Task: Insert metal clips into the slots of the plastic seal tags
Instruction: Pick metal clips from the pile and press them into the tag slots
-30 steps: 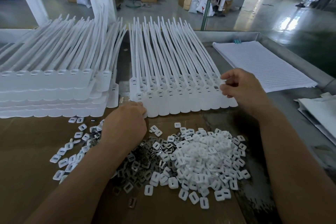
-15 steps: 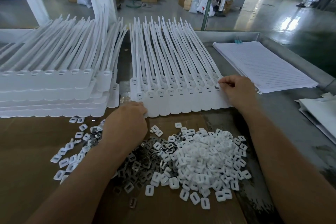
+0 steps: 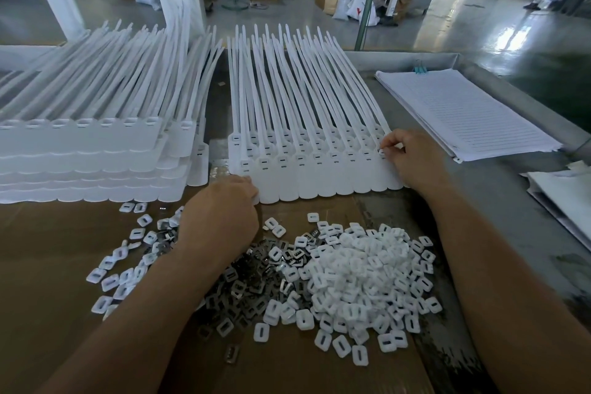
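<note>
Factory bench covered by a cardboard sheet (image 3: 48, 265). Left hand (image 3: 220, 217) rests at the near-left corner of the row of seal tags (image 3: 303, 169), fingers curled under; whether it holds anything cannot be told. Metal clips (image 3: 252, 281) lie heaped between the forearms. Right hand (image 3: 412, 157) pinches what appears to be a clip at the rightmost slot. The straps run away from the person, and the other slots lie leftward of this nearer hand.

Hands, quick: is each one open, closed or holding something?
Left hand: fingers hidden beneath it; cannot be told.
Right hand: pinching a small piece at the right end of the seal tags.
</note>
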The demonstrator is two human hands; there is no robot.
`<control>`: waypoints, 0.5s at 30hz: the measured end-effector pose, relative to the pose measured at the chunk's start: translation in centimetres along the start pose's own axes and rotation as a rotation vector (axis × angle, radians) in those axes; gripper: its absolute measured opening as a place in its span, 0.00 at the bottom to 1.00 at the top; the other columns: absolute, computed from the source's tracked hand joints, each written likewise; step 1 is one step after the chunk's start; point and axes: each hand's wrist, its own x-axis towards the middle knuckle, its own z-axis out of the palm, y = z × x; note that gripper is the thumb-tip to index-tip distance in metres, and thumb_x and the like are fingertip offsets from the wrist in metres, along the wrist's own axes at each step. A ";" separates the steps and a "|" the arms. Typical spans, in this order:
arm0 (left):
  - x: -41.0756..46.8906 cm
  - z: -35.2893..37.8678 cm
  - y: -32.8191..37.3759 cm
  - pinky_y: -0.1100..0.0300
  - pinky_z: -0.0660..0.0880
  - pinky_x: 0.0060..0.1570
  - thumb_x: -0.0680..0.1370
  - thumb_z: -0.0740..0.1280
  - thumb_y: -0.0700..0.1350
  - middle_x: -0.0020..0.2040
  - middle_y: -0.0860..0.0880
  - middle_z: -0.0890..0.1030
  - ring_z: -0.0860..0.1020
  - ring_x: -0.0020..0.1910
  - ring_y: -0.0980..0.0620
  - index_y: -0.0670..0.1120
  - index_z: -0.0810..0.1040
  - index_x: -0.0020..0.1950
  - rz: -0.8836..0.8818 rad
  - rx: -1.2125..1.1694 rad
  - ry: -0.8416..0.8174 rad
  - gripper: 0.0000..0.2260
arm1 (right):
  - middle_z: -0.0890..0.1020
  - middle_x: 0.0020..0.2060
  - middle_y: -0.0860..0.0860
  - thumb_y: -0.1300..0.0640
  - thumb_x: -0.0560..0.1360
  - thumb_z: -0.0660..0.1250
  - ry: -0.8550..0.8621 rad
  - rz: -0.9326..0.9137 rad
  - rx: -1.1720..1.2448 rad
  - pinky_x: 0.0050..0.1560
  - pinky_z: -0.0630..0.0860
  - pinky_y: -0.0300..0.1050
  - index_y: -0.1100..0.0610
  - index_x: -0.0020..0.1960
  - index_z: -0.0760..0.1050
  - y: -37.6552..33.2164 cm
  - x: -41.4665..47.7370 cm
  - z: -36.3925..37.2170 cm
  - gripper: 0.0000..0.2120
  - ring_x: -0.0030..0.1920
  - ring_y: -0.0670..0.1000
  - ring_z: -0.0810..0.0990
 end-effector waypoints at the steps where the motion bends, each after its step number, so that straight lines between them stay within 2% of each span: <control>1: 0.0 0.0 0.0 0.64 0.69 0.51 0.75 0.58 0.37 0.58 0.50 0.78 0.75 0.56 0.53 0.43 0.80 0.54 -0.001 -0.001 0.001 0.13 | 0.74 0.45 0.49 0.64 0.76 0.62 -0.006 0.009 0.011 0.41 0.60 0.34 0.57 0.45 0.76 0.0 0.0 0.0 0.05 0.40 0.46 0.69; 4: 0.0 0.0 0.0 0.63 0.69 0.51 0.75 0.58 0.37 0.58 0.49 0.78 0.75 0.56 0.52 0.43 0.80 0.54 0.002 -0.001 -0.004 0.13 | 0.74 0.47 0.50 0.64 0.77 0.62 -0.042 0.055 0.062 0.45 0.62 0.37 0.55 0.44 0.74 0.0 0.1 -0.1 0.06 0.44 0.48 0.70; 7: 0.0 0.0 0.0 0.63 0.69 0.52 0.75 0.58 0.37 0.58 0.49 0.77 0.75 0.56 0.52 0.43 0.80 0.54 0.000 -0.003 -0.008 0.13 | 0.73 0.47 0.51 0.64 0.77 0.61 -0.077 0.059 0.067 0.38 0.63 0.38 0.59 0.47 0.76 -0.2 0.1 -0.3 0.05 0.45 0.48 0.69; 9: 0.0 0.0 -0.1 0.63 0.69 0.51 0.75 0.58 0.37 0.58 0.49 0.78 0.75 0.55 0.51 0.42 0.80 0.54 -0.005 -0.004 -0.009 0.13 | 0.71 0.48 0.50 0.63 0.78 0.60 -0.098 0.060 0.040 0.39 0.61 0.38 0.60 0.49 0.76 -0.3 0.2 -0.5 0.06 0.46 0.48 0.69; 12: 0.0 0.0 0.0 0.63 0.69 0.50 0.75 0.58 0.37 0.58 0.49 0.78 0.75 0.55 0.52 0.42 0.80 0.53 -0.011 -0.005 -0.005 0.13 | 0.70 0.49 0.52 0.64 0.78 0.59 -0.124 0.050 0.034 0.38 0.63 0.34 0.63 0.51 0.76 -0.3 0.2 -0.7 0.08 0.47 0.48 0.68; 13: 0.0 0.0 0.0 0.63 0.69 0.49 0.75 0.58 0.37 0.57 0.49 0.78 0.75 0.54 0.51 0.42 0.80 0.53 -0.009 -0.002 0.003 0.13 | 0.70 0.49 0.53 0.64 0.78 0.59 -0.131 0.041 0.040 0.34 0.63 0.29 0.65 0.51 0.76 -0.3 0.2 -0.7 0.08 0.46 0.48 0.68; 15: 0.0 0.0 0.0 0.62 0.70 0.49 0.75 0.58 0.37 0.57 0.49 0.78 0.76 0.54 0.51 0.42 0.80 0.52 -0.001 0.002 0.014 0.13 | 0.70 0.48 0.54 0.65 0.78 0.59 -0.130 0.027 0.038 0.33 0.62 0.20 0.66 0.50 0.76 -0.4 0.2 -0.7 0.08 0.45 0.49 0.68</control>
